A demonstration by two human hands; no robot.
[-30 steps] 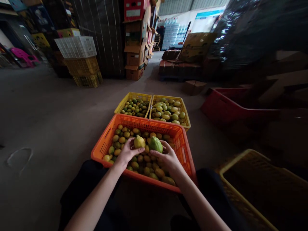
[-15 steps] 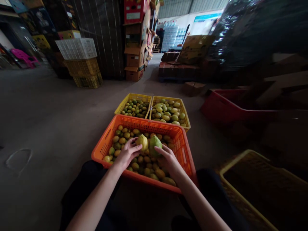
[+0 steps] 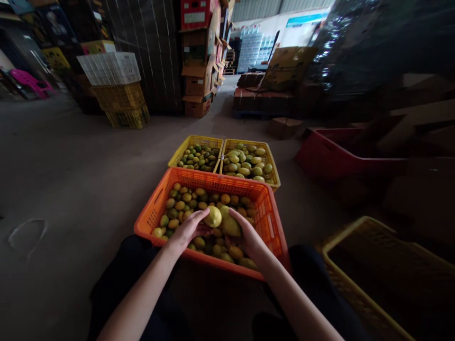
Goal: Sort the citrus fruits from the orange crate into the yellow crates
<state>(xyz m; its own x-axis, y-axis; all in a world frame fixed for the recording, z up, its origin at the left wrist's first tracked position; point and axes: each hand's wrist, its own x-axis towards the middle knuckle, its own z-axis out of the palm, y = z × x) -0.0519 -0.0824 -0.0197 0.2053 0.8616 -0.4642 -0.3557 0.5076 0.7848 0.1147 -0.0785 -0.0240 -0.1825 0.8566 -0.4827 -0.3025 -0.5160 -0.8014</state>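
In the head view, your left hand (image 3: 189, 230) has its grip around a round yellow fruit (image 3: 213, 217) at mid-frame; your right hand (image 3: 250, 235) grasps a larger yellow-green fruit (image 3: 232, 224) just beside it. Both are over the orange crate (image 3: 153, 209), below two yellow crates (image 3: 177, 154) in the frame.

Dimly lit grey floor (image 3: 88, 161), pink chair (image 3: 32, 83), stacked cartons (image 3: 196, 86) — brighter white wall (image 3: 293, 35) beyond
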